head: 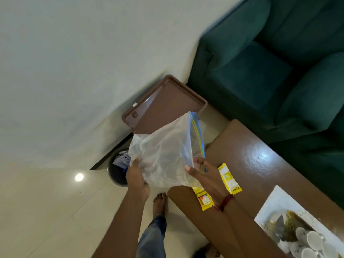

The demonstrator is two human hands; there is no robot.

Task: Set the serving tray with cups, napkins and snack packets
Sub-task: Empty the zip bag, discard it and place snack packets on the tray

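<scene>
Both hands grip the clear zip bag, left hand underneath, right hand at its mouth, the yellow snack packets lying lengthwise just beneath the right hand.

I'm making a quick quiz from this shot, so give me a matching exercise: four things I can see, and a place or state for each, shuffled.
Things:
1 clear zip bag
2 brown tray
3 yellow packets
4 white cups

Places or states:
A leaning against the wall
B on the wooden table
C held in both hands
D on the patterned tray at lower right

Pairs: 1-C, 2-A, 3-B, 4-D
</scene>
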